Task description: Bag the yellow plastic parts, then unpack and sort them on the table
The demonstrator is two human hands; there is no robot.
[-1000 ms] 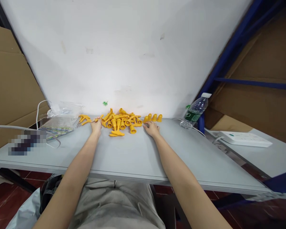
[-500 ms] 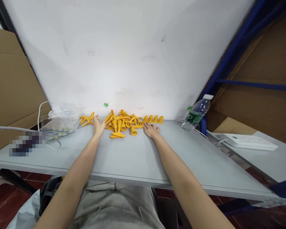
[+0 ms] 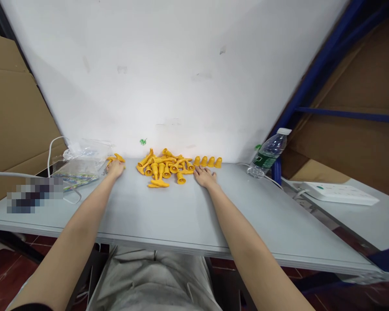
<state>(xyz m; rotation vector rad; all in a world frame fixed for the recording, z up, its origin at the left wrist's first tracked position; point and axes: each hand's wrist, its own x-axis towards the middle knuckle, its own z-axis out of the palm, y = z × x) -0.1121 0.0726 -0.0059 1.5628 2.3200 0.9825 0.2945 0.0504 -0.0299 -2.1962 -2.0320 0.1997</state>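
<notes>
My left hand [image 3: 116, 169] reaches down at a small group of yellow T-shaped handles [image 3: 118, 157] at the left, with bits of metal chain [image 3: 105, 170] beside it. Its fingers are mostly hidden behind the back of the hand, so its hold cannot be made out. My right hand [image 3: 205, 177] lies on the table with fingers stretched out, at the right edge of a loose pile of yellow T-handled pieces with hollow cup ends [image 3: 164, 166]. Just behind its fingers, several yellow cups [image 3: 210, 162] stand upside down in a row.
Clear plastic bags [image 3: 87, 160] and a white cable [image 3: 50, 151] lie at the table's left. A water bottle [image 3: 269, 153] leans near the blue frame at the right. Beyond it rests a white power strip [image 3: 340, 193]. A white board [image 3: 181, 86] rises behind the table [image 3: 168, 216].
My left hand has moved left, from beside the main pile, where chain showed at its fingers, to the small group of handles. My right hand has stayed in place.
</notes>
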